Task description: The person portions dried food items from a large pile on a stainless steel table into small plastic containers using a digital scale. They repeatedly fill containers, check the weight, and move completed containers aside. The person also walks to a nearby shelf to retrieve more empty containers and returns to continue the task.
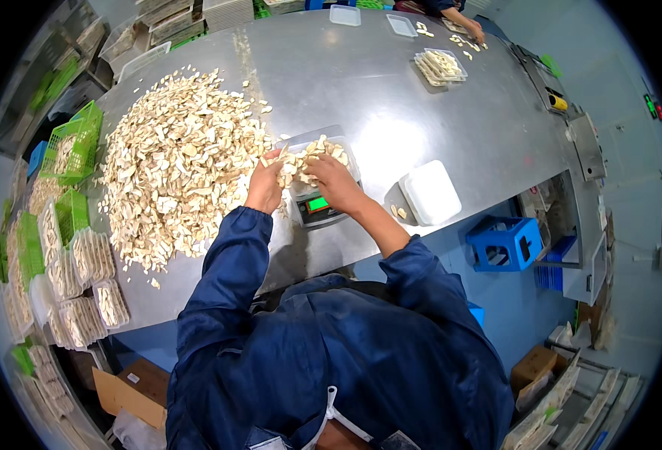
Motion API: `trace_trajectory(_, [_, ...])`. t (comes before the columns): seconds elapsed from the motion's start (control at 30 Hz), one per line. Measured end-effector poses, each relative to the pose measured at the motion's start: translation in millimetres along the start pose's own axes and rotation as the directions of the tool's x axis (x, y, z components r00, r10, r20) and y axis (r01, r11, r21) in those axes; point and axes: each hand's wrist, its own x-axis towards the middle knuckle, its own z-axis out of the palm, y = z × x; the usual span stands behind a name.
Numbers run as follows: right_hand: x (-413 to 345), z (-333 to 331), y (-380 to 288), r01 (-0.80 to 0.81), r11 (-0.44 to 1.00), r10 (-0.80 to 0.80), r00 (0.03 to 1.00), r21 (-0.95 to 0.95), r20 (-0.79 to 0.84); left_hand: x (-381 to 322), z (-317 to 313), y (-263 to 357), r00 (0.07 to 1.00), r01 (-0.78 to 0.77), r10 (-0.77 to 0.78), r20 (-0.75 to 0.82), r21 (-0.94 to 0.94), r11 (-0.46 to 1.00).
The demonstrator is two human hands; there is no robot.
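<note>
My left hand is at the right edge of a large heap of pale dried slices, with slices between its thumb and fingers. My right hand reaches over a clear plastic tray, its fingertips down among the slices there. How firmly those fingers grip is hidden. The tray rests on a digital scale with a lit green display. To the right, a stack of white plastic trays stands on the metal table, with a few loose slices beside it.
Filled clear trays and green baskets line the table's left side. Across the table, another person's hand is among scattered slices, near stacked filled trays. A blue plastic stool stands on the floor at right.
</note>
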Motion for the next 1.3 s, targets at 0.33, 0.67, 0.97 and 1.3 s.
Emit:
trace_trajectory(0.33, [-17, -36, 14, -0.113, 0.832, 0.161, 0.986, -0.544, 0.042, -11, 1, -4, 0.992, 0.047, -0.061, -0.115, -0.117, 0.992])
trace_trajectory(0.67, [-2, 17, 9, -0.020, 0.997, 0.019, 1.000, -0.074, -0.015, -3, -13, -11, 0.994, 0.058, -0.066, -0.082, -0.090, 0.994])
trace_trajectory(0.97, [-14, -41, 3, -0.312, 0.947, 0.316, 0.947, 0.083, -0.052, -5, 51, -3, 0.996, 0.086, -0.082, 0.043, -0.124, 0.988])
trace_trajectory(1.3, [-51, -57, 18, -0.411, 0.904, 0.424, 0.897, 0.117, -0.124, -11, 37, 5, 0.996, 0.064, -0.077, -0.035, -0.281, 0.958])
